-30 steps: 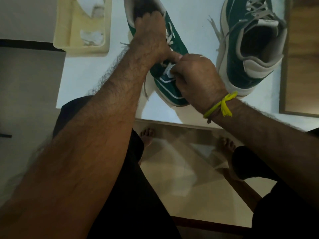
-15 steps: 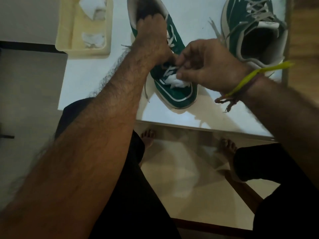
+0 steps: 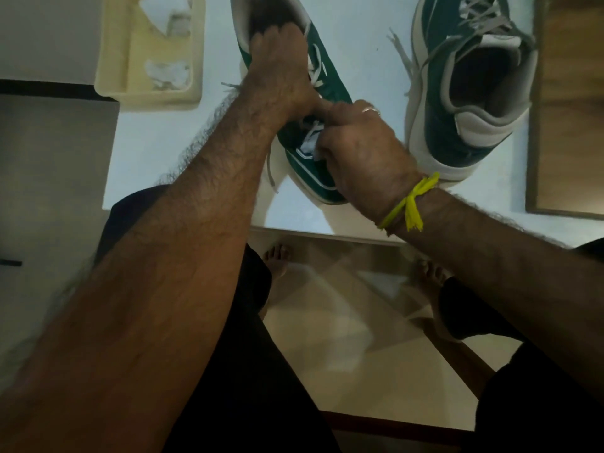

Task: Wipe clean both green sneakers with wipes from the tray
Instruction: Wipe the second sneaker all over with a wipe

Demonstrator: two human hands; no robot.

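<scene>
Sneakers, both green, sit on the white tabletop [image 3: 369,34]. On the near sneaker [image 3: 304,168] the left hand [image 3: 281,70] has its grip closed over the collar, fingers curled into the opening. The right hand [image 3: 362,152] pinches a white wipe [image 3: 309,146] against that shoe's laced front. Well apart to the right stands the other sneaker [image 3: 464,93], untouched. More wipes lie in the cream tray [image 3: 111,76] at the left

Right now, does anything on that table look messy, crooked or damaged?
Nothing looks damaged. The second sneaker lies tipped on its side, with loose laces trailing onto the table. Crumpled wipes sit untidily in the tray. Otherwise the scene looks orderly.
</scene>
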